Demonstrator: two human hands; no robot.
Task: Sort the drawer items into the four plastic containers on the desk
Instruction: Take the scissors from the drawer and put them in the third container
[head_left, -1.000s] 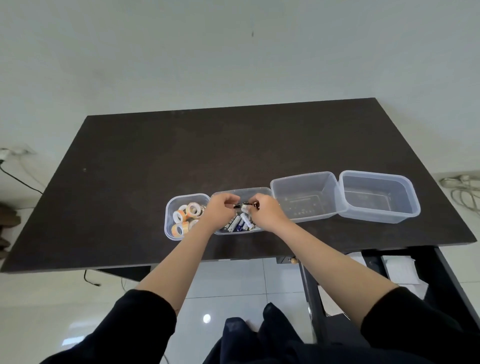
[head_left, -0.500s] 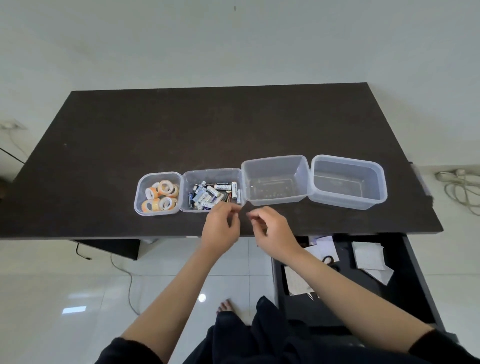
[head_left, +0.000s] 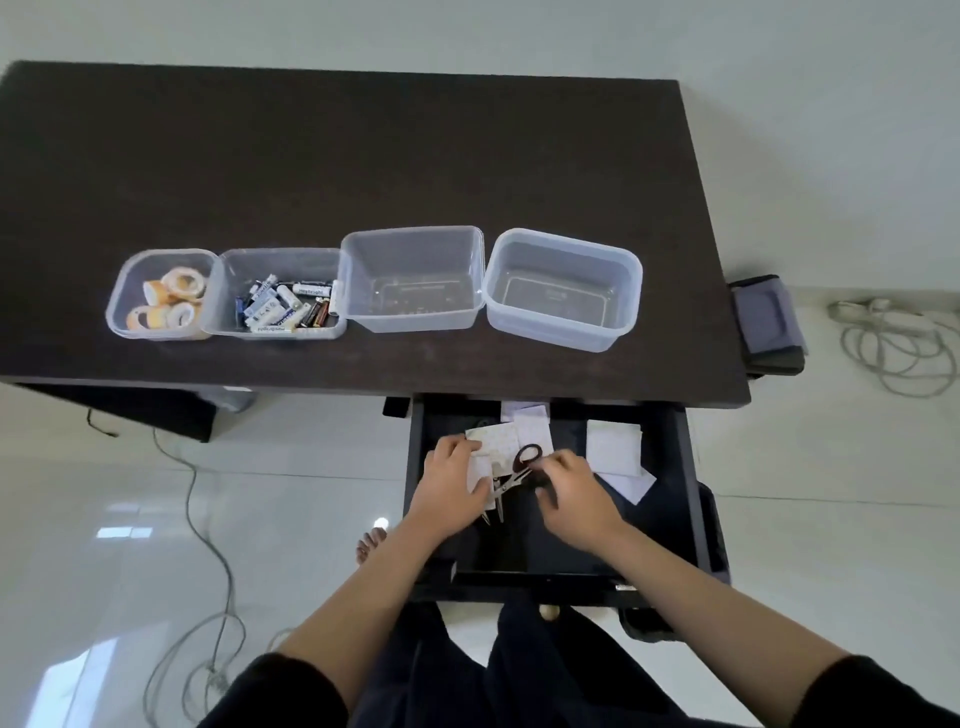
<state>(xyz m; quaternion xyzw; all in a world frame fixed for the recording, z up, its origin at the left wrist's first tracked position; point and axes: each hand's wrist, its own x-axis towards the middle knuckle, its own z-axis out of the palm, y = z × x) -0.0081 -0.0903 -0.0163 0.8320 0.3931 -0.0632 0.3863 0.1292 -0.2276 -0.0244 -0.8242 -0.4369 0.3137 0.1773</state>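
Scissors (head_left: 511, 475) and papers (head_left: 613, 447) lie in the open drawer (head_left: 675, 499); two containers (head_left: 563, 288) stand empty.

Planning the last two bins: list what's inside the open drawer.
The drawer holds white paper slips and black-handled scissors. The left hand and right hand cover whatever lies beneath them.

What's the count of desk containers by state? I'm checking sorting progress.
Clear plastic container with tape rolls: 1
Clear plastic container with batteries: 1
Empty clear plastic containers: 2
Total: 4
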